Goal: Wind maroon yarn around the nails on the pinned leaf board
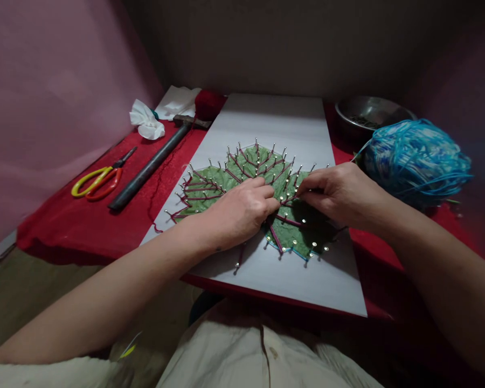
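A green leaf shape lies on a white board, with many upright nails around its edge and along its veins. Dark red yarn runs between the nails, and a thin blue strand follows the near edge. My left hand rests on the middle of the leaf, fingers curled down; what they grip, if anything, is hidden. Over the leaf's right side, my right hand pinches the dark red yarn by a nail, thumb and forefinger together.
On the red cloth to the left lie scissors, a hammer and crumpled white tissue. A red yarn ball sits behind. At right are a ball of blue yarn and a metal bowl with small dark pieces.
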The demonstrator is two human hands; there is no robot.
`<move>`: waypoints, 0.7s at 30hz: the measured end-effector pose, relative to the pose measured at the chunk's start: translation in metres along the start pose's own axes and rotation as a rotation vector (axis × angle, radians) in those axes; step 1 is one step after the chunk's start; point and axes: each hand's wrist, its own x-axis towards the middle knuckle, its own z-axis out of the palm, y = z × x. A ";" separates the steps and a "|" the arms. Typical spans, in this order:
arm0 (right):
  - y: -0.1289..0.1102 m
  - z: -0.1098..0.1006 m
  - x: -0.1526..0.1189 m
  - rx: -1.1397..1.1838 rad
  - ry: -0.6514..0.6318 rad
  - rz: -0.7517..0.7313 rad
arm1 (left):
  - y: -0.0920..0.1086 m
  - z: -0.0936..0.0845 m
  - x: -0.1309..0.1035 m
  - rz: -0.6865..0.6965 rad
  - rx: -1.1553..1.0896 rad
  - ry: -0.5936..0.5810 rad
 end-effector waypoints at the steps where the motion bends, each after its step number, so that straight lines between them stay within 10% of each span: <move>1: -0.001 0.000 0.000 0.001 -0.002 0.025 | 0.000 0.000 0.000 -0.004 -0.010 0.006; 21: -0.018 0.004 0.005 -0.066 0.114 0.150 | 0.002 0.003 -0.002 -0.060 -0.059 0.084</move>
